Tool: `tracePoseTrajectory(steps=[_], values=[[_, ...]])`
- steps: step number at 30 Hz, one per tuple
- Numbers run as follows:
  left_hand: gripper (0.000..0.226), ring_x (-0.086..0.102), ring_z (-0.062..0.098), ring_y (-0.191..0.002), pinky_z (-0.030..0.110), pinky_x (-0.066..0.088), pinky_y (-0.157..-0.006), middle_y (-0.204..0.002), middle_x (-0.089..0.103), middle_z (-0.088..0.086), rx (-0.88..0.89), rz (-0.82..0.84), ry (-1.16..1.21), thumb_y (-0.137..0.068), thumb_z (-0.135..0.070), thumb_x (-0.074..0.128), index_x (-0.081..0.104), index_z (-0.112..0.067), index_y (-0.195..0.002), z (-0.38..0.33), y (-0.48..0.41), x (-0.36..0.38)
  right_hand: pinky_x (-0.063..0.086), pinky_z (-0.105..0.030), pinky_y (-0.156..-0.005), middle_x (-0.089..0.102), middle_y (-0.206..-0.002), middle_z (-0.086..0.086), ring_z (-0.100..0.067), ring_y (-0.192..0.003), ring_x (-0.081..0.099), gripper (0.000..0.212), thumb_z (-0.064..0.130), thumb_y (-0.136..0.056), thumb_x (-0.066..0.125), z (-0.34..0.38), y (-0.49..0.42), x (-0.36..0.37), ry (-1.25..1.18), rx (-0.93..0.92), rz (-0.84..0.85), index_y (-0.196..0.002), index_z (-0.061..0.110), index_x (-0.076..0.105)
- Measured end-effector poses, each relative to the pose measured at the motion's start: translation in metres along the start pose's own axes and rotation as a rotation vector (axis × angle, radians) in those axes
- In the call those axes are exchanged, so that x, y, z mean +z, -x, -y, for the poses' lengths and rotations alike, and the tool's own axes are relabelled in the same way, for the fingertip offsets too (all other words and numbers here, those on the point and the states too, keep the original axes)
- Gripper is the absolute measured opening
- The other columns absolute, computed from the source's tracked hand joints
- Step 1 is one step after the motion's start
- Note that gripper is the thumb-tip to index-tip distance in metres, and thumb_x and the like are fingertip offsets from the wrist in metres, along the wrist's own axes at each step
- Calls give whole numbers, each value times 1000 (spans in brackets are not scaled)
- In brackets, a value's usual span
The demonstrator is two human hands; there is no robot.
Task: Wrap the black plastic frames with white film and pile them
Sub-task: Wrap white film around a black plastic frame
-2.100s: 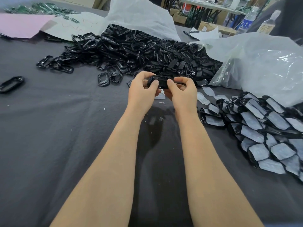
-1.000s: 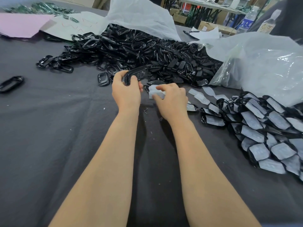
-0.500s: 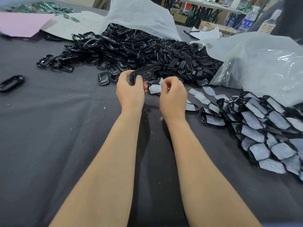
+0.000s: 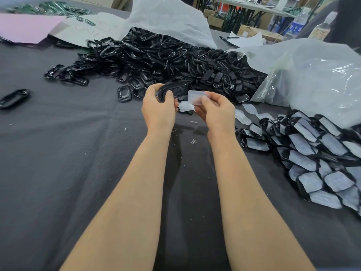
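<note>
Right hand (image 4: 216,112) lifted film piece (image 4: 196,97) off cloth, pinching it; left hand (image 4: 158,110) grips black frame (image 4: 172,90).

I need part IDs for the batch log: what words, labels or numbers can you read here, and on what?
No text is readable.
Blue label on the far bottle: print, too blurred to read.
Yellowish label on the second bottle: blurred.
Red scribbles on the white paper: not legible.
The black frame in the left hand and the white film in the right hand: no marking shows.
</note>
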State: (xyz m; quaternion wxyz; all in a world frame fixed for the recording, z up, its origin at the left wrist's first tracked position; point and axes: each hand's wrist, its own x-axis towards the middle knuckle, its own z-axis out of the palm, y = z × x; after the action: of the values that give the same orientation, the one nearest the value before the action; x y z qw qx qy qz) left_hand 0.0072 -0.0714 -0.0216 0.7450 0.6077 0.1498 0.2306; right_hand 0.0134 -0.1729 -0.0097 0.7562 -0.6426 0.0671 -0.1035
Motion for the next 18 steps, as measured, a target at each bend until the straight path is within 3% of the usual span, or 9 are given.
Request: tracePoseTrajectory(steps=[4, 8, 10, 13, 18], values=[[31, 59, 0, -58, 25, 57, -69, -85, 62, 1, 9, 10, -10, -96, -8, 51, 46, -37, -86, 0, 0, -1, 52, -21, -69, 60, -72, 6, -5, -68, 59, 16, 7, -92, 58, 0, 1, -3, 117, -76, -31, -80, 19, 58], [29, 59, 3, -60, 27, 57, -70, -87, 61, 3, 2, 20, -13, -96, -8, 51, 47, -36, -88, 0, 0, 0, 33, -14, -50, 42, -49, 14, -1, -44, 36, 15, 15, -90, 63, 5, 0, -10, 182, -121, -85, -77, 24, 62], [27, 60, 4, -60, 30, 58, -73, -89, 62, 4, 5, 27, -32, -95, -9, 51, 47, -35, -90, 0, 0, 0, 38, -14, -48, 51, -54, 7, -1, -45, 43, 13, 12, -91, 62, 10, 1, -8, 10, -68, -62, -80, 18, 62], [20, 60, 5, -60, 33, 59, -75, -86, 63, 4, 15, 35, -60, -95, -9, 52, 50, -29, -98, 1, 0, 0, 51, -17, -57, 59, -63, 0, -5, -55, 55, 10, 13, -92, 62, 14, 3, -3, -219, -11, -11, -82, 13, 61], [18, 62, 0, -57, 27, 58, -71, -81, 64, 4, 15, 100, -79, -96, -8, 50, 53, -23, -104, 1, 2, 1, 52, -18, -62, 59, -70, -3, -5, -59, 58, 12, -1, -91, 58, 11, 4, -2, -161, -89, 29, -95, 10, 56]])
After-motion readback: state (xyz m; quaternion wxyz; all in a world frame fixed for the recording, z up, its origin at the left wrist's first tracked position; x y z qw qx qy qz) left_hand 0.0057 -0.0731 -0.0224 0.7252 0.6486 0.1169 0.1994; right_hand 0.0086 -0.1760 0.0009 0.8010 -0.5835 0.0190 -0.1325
